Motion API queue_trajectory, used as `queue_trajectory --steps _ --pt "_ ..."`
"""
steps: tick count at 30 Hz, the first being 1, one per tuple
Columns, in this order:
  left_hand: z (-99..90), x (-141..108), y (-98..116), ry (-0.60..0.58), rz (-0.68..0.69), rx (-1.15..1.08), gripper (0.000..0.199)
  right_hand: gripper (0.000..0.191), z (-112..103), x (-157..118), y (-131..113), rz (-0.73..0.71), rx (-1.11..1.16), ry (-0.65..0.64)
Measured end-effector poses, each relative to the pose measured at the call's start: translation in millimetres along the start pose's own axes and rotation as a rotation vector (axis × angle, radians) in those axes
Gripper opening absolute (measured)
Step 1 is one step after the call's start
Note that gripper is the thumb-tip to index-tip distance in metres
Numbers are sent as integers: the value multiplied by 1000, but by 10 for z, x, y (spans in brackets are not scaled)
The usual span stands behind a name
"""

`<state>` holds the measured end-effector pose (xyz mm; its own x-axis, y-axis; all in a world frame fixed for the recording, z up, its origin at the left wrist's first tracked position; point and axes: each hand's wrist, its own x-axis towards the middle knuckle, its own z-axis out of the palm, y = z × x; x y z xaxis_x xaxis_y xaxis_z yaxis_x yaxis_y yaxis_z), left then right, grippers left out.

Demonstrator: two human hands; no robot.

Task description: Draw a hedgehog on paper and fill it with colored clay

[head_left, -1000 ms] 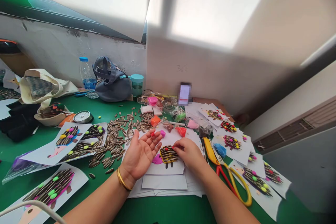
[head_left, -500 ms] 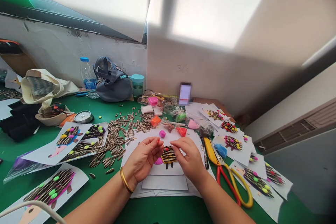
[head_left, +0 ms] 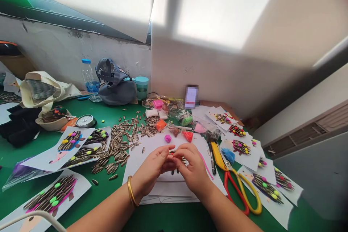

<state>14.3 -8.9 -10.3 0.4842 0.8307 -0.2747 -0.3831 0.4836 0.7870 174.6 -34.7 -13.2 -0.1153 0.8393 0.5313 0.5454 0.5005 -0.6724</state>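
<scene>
My left hand (head_left: 154, 165) and my right hand (head_left: 191, 168) meet over a white sheet in the middle of the green table, fingertips pinched together. Between them shows a small bit of red modelling clay (head_left: 171, 154), mostly covered by the fingers. Below lies a hedgehog picture (head_left: 184, 161) with dark striped seeds on its back; the hands hide most of it. Just beyond are a magenta clay ball (head_left: 168, 138) and a bag of red clay (head_left: 187, 136). A thin pink strand (head_left: 207, 166) lies right of my right hand.
Sunflower seeds (head_left: 118, 145) are heaped to the left. Finished-looking hedgehog pictures (head_left: 58, 194) lie on both sides. Red-and-yellow scissors (head_left: 240, 185), a yellow cutter (head_left: 219, 156) and a black pen (head_left: 212, 161) lie at right. A bottle (head_left: 91, 79), bag (head_left: 116, 88) and phone (head_left: 191, 96) stand behind.
My hands were apart, with the red clay bit at my left fingertips. Both have come together, my right hand moving left, and now cover more of the picture.
</scene>
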Motion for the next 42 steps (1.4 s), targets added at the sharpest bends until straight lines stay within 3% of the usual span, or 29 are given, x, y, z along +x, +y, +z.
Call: queue_trajectory --steps 5,11,16,20,25,31,34,37,40,42 --pt "29 -44 11 -149 -156 -430 57 19 133 -42 -104 -209 -35 -29" --pt "2 -22 84 -182 -131 -635 67 26 200 -50 -160 -264 -279 -72" --pt "-76 24 108 -83 -49 -693 77 41 192 -86 -171 -396 -369 -205" --pt "-104 21 117 -131 -80 -695 76 59 191 -82 -147 -386 -467 -190" --pt "-85 2 142 -130 -42 -709 75 50 150 -66 -133 -412 -455 -176" --pt "-65 2 118 -173 -103 -698 78 66 153 -64 -125 -402 -499 -177" --pt "-79 3 146 -132 -48 -712 73 58 134 -65 -112 -418 -485 -206" --pt "-87 6 142 -105 -61 -709 75 61 141 -70 -104 -462 -461 -249" --pt "-85 7 127 -142 -85 -702 74 66 146 -63 -89 -414 -475 -218" --pt "-84 8 133 -156 -63 -702 72 58 137 -59 -78 -389 -468 -197"
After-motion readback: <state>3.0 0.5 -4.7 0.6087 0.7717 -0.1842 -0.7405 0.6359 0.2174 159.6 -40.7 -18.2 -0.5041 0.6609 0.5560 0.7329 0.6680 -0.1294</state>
